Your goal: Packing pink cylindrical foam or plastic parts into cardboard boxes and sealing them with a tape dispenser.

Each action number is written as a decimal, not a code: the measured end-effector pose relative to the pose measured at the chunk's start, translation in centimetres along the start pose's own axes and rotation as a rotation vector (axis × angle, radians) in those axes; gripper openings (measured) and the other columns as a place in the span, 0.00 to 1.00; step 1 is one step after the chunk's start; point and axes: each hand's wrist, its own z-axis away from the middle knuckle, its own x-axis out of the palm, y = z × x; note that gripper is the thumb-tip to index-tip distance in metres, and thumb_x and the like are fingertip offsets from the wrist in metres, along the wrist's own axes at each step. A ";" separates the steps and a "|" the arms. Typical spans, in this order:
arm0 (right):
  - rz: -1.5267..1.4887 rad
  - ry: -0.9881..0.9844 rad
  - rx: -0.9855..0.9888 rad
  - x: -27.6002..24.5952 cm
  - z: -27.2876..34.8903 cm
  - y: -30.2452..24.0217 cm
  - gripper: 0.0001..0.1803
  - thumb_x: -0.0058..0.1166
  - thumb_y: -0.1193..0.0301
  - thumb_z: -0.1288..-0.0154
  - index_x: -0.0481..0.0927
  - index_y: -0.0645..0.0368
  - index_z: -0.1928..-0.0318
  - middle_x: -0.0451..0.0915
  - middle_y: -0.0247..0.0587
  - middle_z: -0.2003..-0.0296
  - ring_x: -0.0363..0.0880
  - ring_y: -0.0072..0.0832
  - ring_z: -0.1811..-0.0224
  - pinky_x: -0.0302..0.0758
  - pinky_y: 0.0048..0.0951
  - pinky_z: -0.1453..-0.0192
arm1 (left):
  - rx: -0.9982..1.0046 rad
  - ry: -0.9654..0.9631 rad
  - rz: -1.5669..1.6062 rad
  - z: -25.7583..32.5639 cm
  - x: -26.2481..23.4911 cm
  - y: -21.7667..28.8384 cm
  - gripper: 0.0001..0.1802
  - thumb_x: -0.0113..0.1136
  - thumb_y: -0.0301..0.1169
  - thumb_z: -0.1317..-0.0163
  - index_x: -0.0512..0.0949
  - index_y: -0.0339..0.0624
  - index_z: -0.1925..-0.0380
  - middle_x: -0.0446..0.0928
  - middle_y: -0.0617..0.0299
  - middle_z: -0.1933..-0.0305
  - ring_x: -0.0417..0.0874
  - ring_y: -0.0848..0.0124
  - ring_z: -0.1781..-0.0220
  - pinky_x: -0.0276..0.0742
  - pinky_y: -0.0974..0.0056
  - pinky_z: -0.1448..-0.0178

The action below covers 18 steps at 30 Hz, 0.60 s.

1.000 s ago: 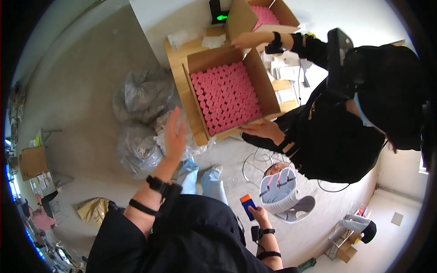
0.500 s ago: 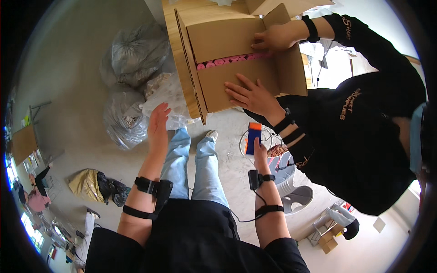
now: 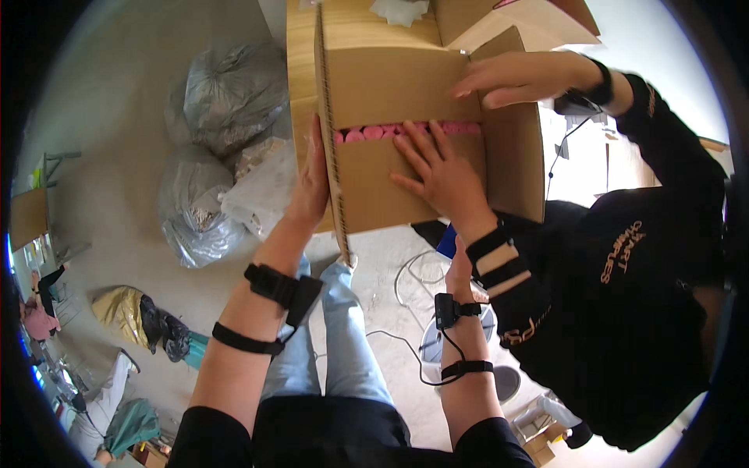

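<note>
A cardboard box (image 3: 398, 179) stands on the table, its inner flaps folded in and its outer flaps raised. Through the gap between the inner flaps shows a row of pink round-ended items (image 3: 374, 132). My left hand (image 3: 314, 179) lies flat, fingers stretched, along the outside of the left outer flap (image 3: 326, 93). Below the box's near side, my right hand (image 3: 459, 265) grips a dark blue block-shaped thing (image 3: 447, 242); the co-worker's arm hides much of both. The co-worker's one hand (image 3: 445, 175) presses the near inner flap, and the other (image 3: 523, 76) hovers over the far right corner.
The wooden table (image 3: 303, 70) carries another open carton (image 3: 515, 27) at the back. Filled clear plastic bags (image 3: 234, 101) lie on the floor to the left. A cable (image 3: 390, 335) hangs by my right arm. The co-worker (image 3: 624, 257) leans in from the right.
My left hand has moved up and right onto the box's left flap. My right hand, with the blue thing, has come nearer the co-worker's arm. The co-worker's far hand has lifted off the box.
</note>
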 end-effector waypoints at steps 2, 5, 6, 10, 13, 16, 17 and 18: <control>-0.377 -0.178 0.136 -1.5 -0.7 -1.0 0.31 0.38 0.54 0.30 0.55 0.42 0.29 0.49 0.34 0.28 0.49 0.40 0.28 0.64 0.38 0.34 | 0.234 0.212 -0.318 0.0 4.3 3.6 0.31 0.40 0.40 0.28 0.49 0.37 0.30 0.53 0.46 0.28 0.54 0.61 0.26 0.52 0.60 0.27; 0.290 -0.096 -0.082 -1.3 -0.1 0.1 0.33 0.42 0.52 0.34 0.56 0.43 0.30 0.49 0.33 0.28 0.49 0.41 0.28 0.70 0.37 0.38 | 0.340 0.297 -0.486 -0.3 7.6 6.7 0.33 0.39 0.42 0.27 0.47 0.34 0.30 0.50 0.44 0.27 0.51 0.56 0.26 0.49 0.60 0.26; 0.022 -0.199 0.024 -2.8 -0.5 -0.1 0.33 0.44 0.53 0.34 0.57 0.44 0.30 0.49 0.34 0.28 0.49 0.41 0.28 0.73 0.37 0.41 | 0.358 0.314 -0.531 -0.1 7.9 7.2 0.34 0.39 0.42 0.27 0.46 0.33 0.30 0.49 0.44 0.27 0.50 0.54 0.25 0.48 0.60 0.26; -0.019 -0.257 -0.103 -1.5 -0.9 0.3 0.32 0.46 0.59 0.34 0.58 0.48 0.31 0.47 0.36 0.28 0.56 0.39 0.30 0.79 0.37 0.50 | 0.407 0.364 -0.708 -0.2 8.3 7.2 0.34 0.41 0.42 0.28 0.46 0.31 0.31 0.50 0.39 0.28 0.52 0.47 0.27 0.50 0.58 0.27; -0.732 -0.227 0.430 -2.5 -1.0 -1.4 0.31 0.48 0.64 0.34 0.60 0.51 0.32 0.58 0.40 0.31 0.70 0.39 0.39 0.77 0.35 0.47 | 0.423 0.420 -0.848 -0.3 8.3 6.8 0.34 0.43 0.41 0.28 0.47 0.33 0.31 0.51 0.35 0.30 0.53 0.42 0.29 0.54 0.54 0.29; -0.821 -0.448 0.782 -6.7 -1.8 -3.1 0.30 0.49 0.69 0.36 0.61 0.54 0.33 0.70 0.41 0.39 0.78 0.39 0.48 0.75 0.34 0.46 | 0.422 0.458 -0.909 0.0 7.2 6.7 0.34 0.44 0.41 0.29 0.48 0.35 0.31 0.52 0.33 0.31 0.54 0.39 0.29 0.55 0.52 0.30; -0.837 -0.448 0.770 -5.6 -0.3 -4.0 0.30 0.49 0.69 0.36 0.61 0.54 0.33 0.70 0.41 0.39 0.78 0.39 0.48 0.75 0.34 0.46 | 0.416 0.467 -0.924 0.1 6.8 6.7 0.34 0.44 0.41 0.29 0.48 0.35 0.31 0.52 0.33 0.31 0.54 0.39 0.29 0.55 0.52 0.30; -0.966 -0.223 0.710 -6.2 3.8 -2.5 0.30 0.48 0.69 0.35 0.60 0.54 0.33 0.74 0.43 0.43 0.78 0.36 0.47 0.75 0.36 0.45 | 0.471 0.397 -0.847 -1.1 9.8 7.3 0.34 0.44 0.41 0.29 0.48 0.36 0.31 0.52 0.33 0.31 0.54 0.39 0.30 0.55 0.51 0.30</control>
